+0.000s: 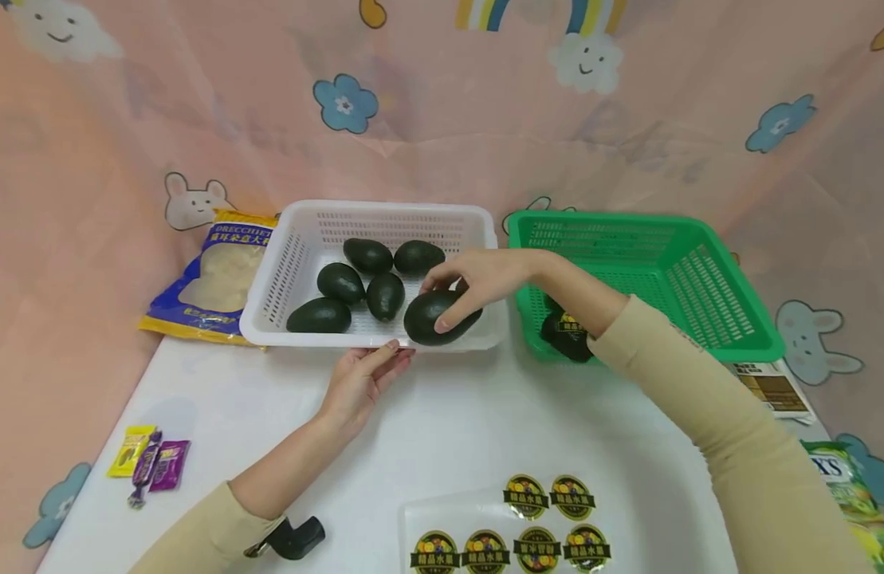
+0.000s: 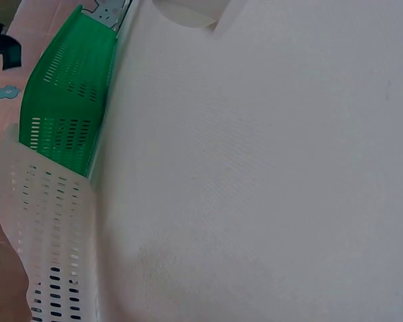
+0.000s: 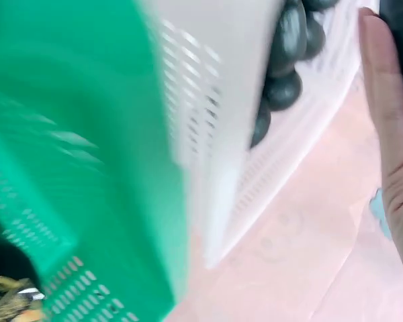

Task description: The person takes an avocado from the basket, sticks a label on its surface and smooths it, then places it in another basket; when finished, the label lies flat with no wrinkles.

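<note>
A white basket (image 1: 269, 287) holds several dark green avocados (image 1: 385, 294). My right hand (image 1: 470, 281) curls its fingers round the nearest avocado (image 1: 433, 317) at the basket's front right. My left hand (image 1: 363, 381) rests with straight fingers against the basket's front rim (image 1: 320, 340). In the left wrist view the white basket's wall (image 2: 50, 228) and the green basket (image 2: 67, 107) lie along the left edge. The right wrist view is blurred: avocados (image 3: 285, 60) show inside the white basket (image 3: 208, 121), and my fingers (image 3: 389, 114) lie at the right.
A green basket (image 1: 707, 279) to the right holds one labelled avocado (image 1: 567, 335). A sheet of round stickers (image 1: 513, 530) lies at the table's front. A blue-and-yellow bag (image 1: 215, 275) sits left of the white basket, small candy packets (image 1: 149, 461) at the front left.
</note>
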The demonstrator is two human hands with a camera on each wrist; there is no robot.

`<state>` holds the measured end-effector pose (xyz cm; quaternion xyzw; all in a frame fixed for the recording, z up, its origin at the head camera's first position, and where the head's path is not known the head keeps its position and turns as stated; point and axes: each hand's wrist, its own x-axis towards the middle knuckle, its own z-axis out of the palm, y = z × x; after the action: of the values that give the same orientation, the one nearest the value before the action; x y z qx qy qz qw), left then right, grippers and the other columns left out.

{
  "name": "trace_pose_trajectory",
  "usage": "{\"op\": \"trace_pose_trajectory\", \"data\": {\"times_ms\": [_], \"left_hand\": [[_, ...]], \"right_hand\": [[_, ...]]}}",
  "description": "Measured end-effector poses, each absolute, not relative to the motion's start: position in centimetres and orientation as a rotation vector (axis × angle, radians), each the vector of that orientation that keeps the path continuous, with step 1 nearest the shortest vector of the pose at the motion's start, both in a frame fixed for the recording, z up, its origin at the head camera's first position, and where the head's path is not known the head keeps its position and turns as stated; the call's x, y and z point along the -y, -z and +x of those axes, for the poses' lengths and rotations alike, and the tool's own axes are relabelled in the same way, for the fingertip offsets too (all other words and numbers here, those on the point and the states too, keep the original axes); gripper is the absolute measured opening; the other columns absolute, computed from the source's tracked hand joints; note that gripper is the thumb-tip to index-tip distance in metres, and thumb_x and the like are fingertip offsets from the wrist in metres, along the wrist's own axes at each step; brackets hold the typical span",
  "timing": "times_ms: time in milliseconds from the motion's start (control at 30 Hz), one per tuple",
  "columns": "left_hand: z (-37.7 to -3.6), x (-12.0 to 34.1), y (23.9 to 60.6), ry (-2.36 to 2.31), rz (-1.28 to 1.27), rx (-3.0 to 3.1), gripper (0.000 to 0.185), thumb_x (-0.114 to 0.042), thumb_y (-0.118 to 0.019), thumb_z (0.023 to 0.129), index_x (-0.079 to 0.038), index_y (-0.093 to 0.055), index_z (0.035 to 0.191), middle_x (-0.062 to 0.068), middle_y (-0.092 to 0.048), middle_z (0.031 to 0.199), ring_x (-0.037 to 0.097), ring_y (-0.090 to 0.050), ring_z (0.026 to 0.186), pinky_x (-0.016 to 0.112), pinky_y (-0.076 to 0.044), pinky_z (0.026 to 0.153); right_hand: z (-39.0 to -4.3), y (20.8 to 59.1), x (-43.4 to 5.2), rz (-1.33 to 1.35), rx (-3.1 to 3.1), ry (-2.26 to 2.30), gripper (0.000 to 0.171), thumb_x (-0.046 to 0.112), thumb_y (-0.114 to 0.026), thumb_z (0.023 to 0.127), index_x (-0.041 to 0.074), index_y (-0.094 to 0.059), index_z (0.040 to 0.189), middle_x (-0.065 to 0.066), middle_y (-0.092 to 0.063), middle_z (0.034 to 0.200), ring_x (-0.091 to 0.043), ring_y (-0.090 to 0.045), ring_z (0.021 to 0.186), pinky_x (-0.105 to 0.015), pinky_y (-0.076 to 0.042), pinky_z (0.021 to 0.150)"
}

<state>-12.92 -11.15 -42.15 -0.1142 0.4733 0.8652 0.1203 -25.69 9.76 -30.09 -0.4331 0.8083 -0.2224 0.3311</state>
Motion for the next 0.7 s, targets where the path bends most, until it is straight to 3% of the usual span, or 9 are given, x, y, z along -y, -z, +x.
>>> {"op": "trace_pose_trajectory", "data": {"times_ms": [133,367,700], "left_hand": [[-12.9,11.2,42.1,-2.521,-0.359,-1.389,0.038,0.000,-0.052,0.099,0.013,-0.038,0.132,0.008,-0.067,0.099,0.015,-0.070,0.090,0.032,-0.051,0.092],[-12.8,11.3,42.0,-2.539,-0.418,-1.339,0.020,0.001,-0.053,0.098,0.007,-0.047,0.117,0.009,-0.067,0.096,0.016,-0.070,0.089,0.032,-0.051,0.092],[-12.8,11.4,42.0,-2.504,-0.345,-1.375,0.014,-0.003,-0.054,0.099,0.004,-0.050,0.110,0.007,-0.069,0.094,0.016,-0.070,0.091,0.032,-0.050,0.094]], "right_hand": [[-22.0,31.2,-11.8,-1.141,-2.106,0.653,0.049,0.046,-0.076,0.081,0.022,-0.062,0.121,0.010,-0.065,0.108,-0.013,-0.061,0.099,-0.033,-0.052,0.083],[-16.1,35.6,-14.6,-1.091,-2.228,0.734,0.056,0.053,-0.076,0.078,0.022,-0.061,0.122,0.017,-0.064,0.108,-0.003,-0.060,0.098,-0.029,-0.051,0.085],[-12.6,42.1,-17.1,-0.987,-2.425,0.812,0.058,0.061,-0.076,0.074,0.025,-0.063,0.118,0.019,-0.064,0.103,-0.001,-0.059,0.096,-0.028,-0.050,0.082]]}}
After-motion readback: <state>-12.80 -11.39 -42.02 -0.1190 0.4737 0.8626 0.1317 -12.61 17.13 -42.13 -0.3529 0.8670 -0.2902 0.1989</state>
